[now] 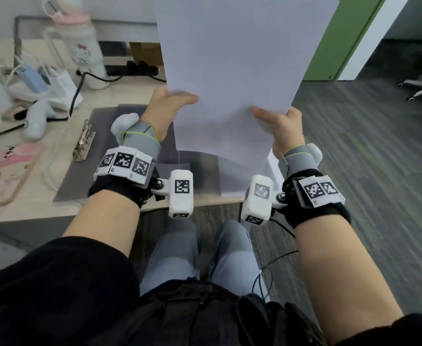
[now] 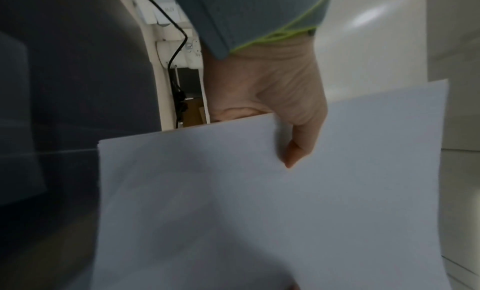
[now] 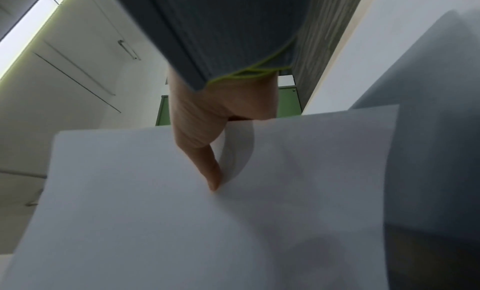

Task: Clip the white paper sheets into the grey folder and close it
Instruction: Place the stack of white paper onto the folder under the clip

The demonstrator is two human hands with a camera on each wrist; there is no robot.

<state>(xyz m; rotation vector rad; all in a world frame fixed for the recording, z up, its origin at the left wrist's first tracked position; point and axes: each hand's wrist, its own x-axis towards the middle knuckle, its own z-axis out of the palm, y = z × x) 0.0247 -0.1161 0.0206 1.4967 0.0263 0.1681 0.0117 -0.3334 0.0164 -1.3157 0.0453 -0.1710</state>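
Observation:
I hold a stack of white paper sheets (image 1: 232,71) upright above the desk's right end, one hand on each side edge. My left hand (image 1: 170,101) pinches the left edge, thumb on the near face; the same thumb shows on the white paper sheets (image 2: 233,212) in the left wrist view. My right hand (image 1: 277,121) pinches the right edge, its thumb lying on the white paper sheets (image 3: 207,222) in the right wrist view. The grey folder (image 1: 105,146) lies open and flat on the desk below, its metal clip (image 1: 84,141) at its left side. The fingers behind the paper are hidden.
A white bottle (image 1: 85,51), chargers with cables (image 1: 43,81), a white handheld device (image 1: 36,121) and a pink phone case (image 1: 5,171) crowd the desk's left part. More white sheets (image 1: 245,181) lie at the desk's right corner. Carpet floor (image 1: 367,158) lies to the right.

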